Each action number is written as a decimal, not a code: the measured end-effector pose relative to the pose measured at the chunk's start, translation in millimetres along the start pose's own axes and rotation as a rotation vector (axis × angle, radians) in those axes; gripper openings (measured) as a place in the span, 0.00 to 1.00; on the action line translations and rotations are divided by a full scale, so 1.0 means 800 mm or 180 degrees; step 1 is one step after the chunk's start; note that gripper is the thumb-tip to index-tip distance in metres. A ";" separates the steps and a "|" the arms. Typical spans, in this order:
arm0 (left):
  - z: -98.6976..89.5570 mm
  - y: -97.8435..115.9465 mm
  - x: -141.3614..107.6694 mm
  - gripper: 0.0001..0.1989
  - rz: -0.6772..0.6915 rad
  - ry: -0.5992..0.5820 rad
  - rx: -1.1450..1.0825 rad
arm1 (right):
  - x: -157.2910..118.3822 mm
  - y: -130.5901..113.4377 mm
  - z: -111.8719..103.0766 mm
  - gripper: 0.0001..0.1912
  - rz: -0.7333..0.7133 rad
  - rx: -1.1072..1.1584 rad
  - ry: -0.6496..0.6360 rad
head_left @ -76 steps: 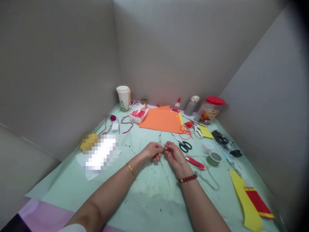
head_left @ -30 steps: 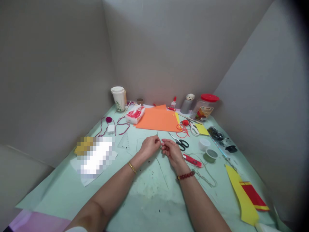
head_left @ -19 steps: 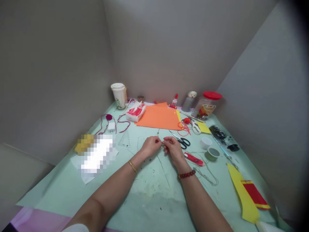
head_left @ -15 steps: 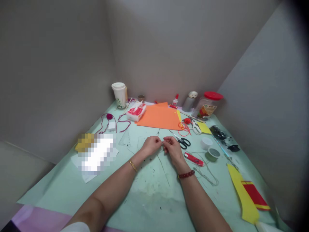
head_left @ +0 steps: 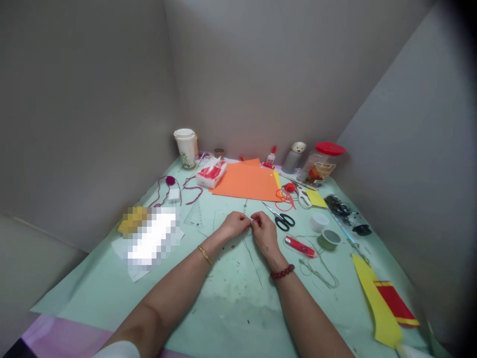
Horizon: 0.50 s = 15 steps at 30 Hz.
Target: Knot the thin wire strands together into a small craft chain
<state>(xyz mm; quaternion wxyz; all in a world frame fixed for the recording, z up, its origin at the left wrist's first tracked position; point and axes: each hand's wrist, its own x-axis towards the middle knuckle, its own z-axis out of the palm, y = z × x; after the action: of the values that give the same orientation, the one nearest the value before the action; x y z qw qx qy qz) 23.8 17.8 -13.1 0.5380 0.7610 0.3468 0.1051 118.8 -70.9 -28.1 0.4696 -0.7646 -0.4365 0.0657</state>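
Note:
My left hand [head_left: 237, 224] and my right hand [head_left: 264, 229] meet over the middle of the green-covered table [head_left: 238, 308], fingertips pinched close together. Between them is a thin greyish-green cord [head_left: 254, 261], whose loose ends trail down toward me on the table. Just beyond my fingers a short beaded piece [head_left: 245, 206] of the strand lies near the orange paper. The exact spot being pinched is mostly covered by my fingers. Black-handled scissors [head_left: 285, 221] rest right of my right hand, with a red utility knife [head_left: 300, 246] nearer me.
Orange paper [head_left: 246, 181] and a tissue pack [head_left: 211, 173] lie behind the hands. A cord spool [head_left: 328, 239], more loose cord [head_left: 322, 273] and yellow paper [head_left: 374, 303] are at right. A clear triangle ruler [head_left: 194, 215] lies left. A cup [head_left: 186, 149] and red-lidded jar [head_left: 322, 161] stand behind.
My right hand has turned slightly and its fingers have curled in closer to the left fingertips. The cord's trailing part now shows a small loop below the hands.

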 end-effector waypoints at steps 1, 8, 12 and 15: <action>0.000 0.001 -0.002 0.12 -0.0050 -0.0081 -0.0097 | 0.000 0.000 0.000 0.08 -0.0023 0.0033 0.0020; -0.004 0.008 -0.015 0.14 0.0007 -0.0120 -0.0072 | -0.002 -0.004 -0.002 0.07 0.0333 0.0762 0.0005; -0.008 0.011 -0.024 0.13 0.0072 -0.0016 0.0095 | -0.001 0.001 -0.004 0.07 0.0840 0.1412 -0.0233; -0.007 0.011 -0.030 0.13 0.0028 0.0099 -0.0010 | 0.000 0.000 -0.008 0.08 0.1020 0.1705 -0.0338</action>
<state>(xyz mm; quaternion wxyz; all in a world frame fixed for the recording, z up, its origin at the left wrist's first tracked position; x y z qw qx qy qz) 6.9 5.3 2.5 0.5332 0.7600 0.3517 0.1199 122.2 -75.4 -24.3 0.6145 -0.6683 -0.3015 0.2912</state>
